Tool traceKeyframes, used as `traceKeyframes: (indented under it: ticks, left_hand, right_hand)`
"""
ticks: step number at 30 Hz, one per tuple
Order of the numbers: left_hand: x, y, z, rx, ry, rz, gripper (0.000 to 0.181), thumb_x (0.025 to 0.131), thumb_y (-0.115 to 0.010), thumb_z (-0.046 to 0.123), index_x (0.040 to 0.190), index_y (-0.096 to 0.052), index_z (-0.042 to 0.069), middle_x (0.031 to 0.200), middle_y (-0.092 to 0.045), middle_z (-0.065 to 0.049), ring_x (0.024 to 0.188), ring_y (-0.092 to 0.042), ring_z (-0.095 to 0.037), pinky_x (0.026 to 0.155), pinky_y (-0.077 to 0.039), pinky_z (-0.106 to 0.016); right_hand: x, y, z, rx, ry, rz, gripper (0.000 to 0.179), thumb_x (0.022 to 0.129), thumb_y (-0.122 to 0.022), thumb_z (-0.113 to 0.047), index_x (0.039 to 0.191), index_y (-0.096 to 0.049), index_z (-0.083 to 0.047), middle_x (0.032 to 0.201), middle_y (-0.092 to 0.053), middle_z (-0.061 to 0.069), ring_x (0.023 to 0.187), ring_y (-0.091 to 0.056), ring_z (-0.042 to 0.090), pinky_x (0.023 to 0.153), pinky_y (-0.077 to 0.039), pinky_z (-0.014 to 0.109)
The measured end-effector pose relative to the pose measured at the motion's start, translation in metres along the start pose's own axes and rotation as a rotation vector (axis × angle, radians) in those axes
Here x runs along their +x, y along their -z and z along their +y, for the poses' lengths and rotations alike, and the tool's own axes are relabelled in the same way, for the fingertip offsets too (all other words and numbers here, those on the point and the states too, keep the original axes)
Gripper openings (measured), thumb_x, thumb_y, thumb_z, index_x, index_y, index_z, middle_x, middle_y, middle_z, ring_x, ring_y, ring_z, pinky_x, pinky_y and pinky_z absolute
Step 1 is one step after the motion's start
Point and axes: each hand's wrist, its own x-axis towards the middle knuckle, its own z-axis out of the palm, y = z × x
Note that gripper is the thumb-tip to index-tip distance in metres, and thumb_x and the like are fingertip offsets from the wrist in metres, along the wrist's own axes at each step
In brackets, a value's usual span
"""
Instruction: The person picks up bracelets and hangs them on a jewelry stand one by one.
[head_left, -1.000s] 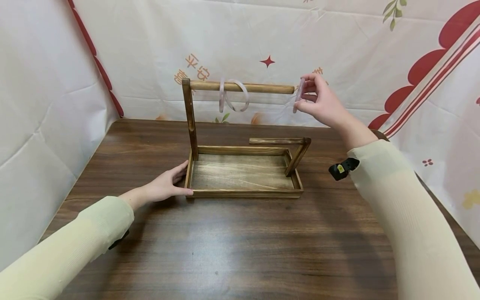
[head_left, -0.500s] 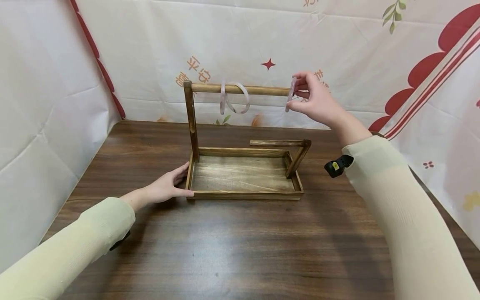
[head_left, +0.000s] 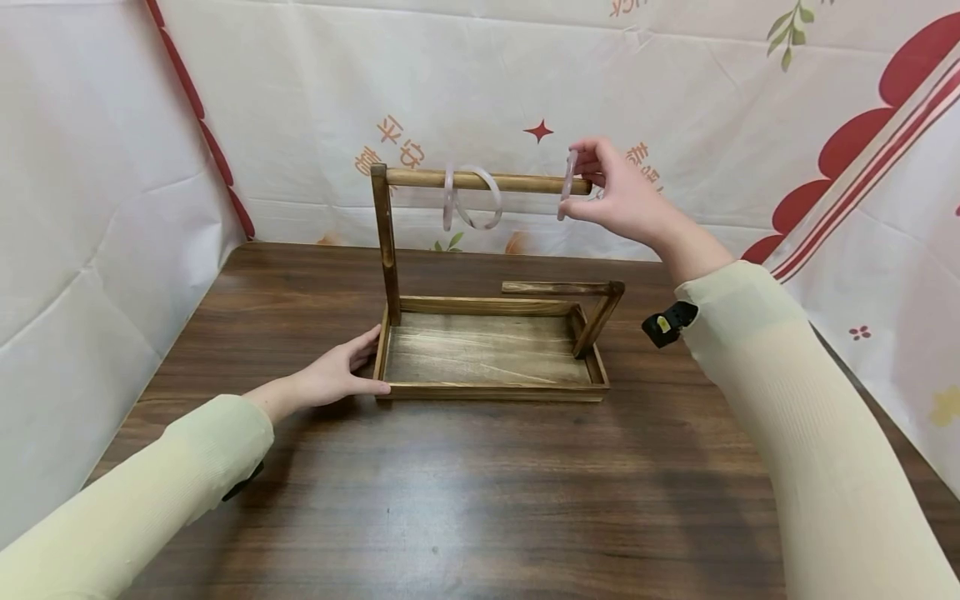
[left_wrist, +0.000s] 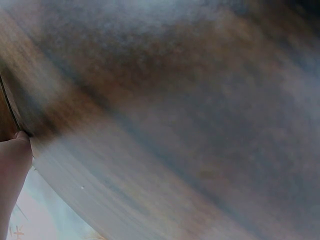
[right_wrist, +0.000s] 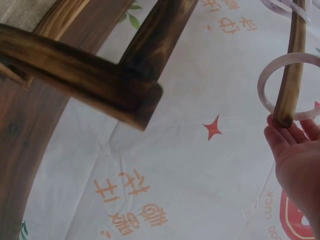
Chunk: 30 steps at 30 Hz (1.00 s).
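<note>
A wooden jewelry stand has a tray base (head_left: 495, 392), a tall upper bar (head_left: 517, 182) and a shorter lower bar (head_left: 551, 287). My right hand (head_left: 630, 200) pinches a pale lilac bangle (head_left: 567, 185) between thumb and fingertips. In the right wrist view that bangle (right_wrist: 265, 82) encircles the upper bar near its free end. Two similar bangles, a left one (head_left: 448, 200) and a right one (head_left: 495, 196), hang farther along that bar. With straight fingers at the tray's left wall and thumb on its front corner, my left hand (head_left: 330, 377) rests against the tray.
The stand is on a dark brown wood table (head_left: 450, 483). Behind it hangs a white printed cloth (head_left: 315, 100) with red trim. The lower bar's post (head_left: 597, 323) rises from the tray's right end, below my right forearm.
My right hand has moved left with the bangle, from beyond the upper bar's free end to around it. The left hand stays at the tray's corner.
</note>
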Motion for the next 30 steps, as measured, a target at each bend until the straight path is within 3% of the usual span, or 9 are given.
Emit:
traceKeyframes:
  ticks: [10,30]
  left_hand:
    - [0.001,0.0,-0.001,-0.005,0.007,0.004,0.099,0.085,-0.07,0.028,0.151,0.0,0.006,0.156,-0.01,-0.022,0.142,-0.018,-0.038,0.115,-0.023,-0.05]
    - [0.0,0.0,0.002,-0.013,-0.002,0.01,0.1,0.084,-0.071,0.025,0.151,0.0,0.005,0.156,-0.011,-0.021,0.142,-0.017,-0.037,0.115,-0.022,-0.05]
  right_hand:
    - [0.007,-0.005,-0.008,-0.063,0.016,-0.026,0.068,0.08,-0.069,-0.018,0.136,-0.033,-0.005,0.128,-0.042,0.009,0.128,-0.041,0.023,0.105,-0.035,0.044]
    - [0.018,-0.015,-0.024,-0.134,0.097,-0.104,0.062,0.08,-0.07,-0.017,0.132,-0.038,-0.003,0.128,-0.049,0.011,0.128,-0.043,0.024,0.11,-0.033,0.04]
